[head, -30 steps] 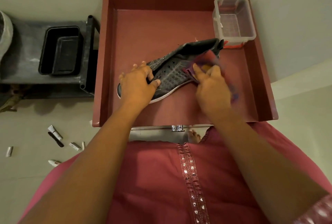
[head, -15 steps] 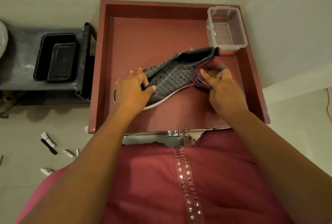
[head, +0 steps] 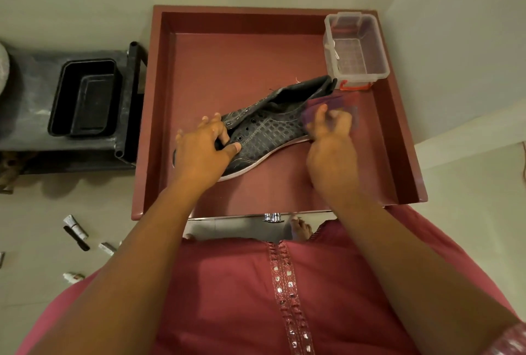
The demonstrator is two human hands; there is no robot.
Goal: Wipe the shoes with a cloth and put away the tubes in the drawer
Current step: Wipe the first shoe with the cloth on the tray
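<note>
A dark grey shoe (head: pixel 264 132) with a white sole lies on its side on the red tray-like top (head: pixel 236 50). My left hand (head: pixel 203 152) grips the shoe's toe end, thumb pressed on the upper and fingers curled into the opening. My right hand (head: pixel 330 138) holds a purple-red cloth (head: pixel 338 104) against the shoe's heel end; the cloth is blurred. Several small white tubes (head: pixel 74 225) lie on the floor at the lower left.
A clear plastic box (head: pixel 355 47) with a red latch stands at the tray's far right corner. A black bin (head: pixel 85 98) sits on a grey shelf to the left. A metal drawer handle (head: pixel 272 216) shows below the tray's near edge. A wall closes the right side.
My right hand with the cloth has slid along the shoe towards its heel end. The left hand keeps its grip on the toe end. The camera view shifted slightly.
</note>
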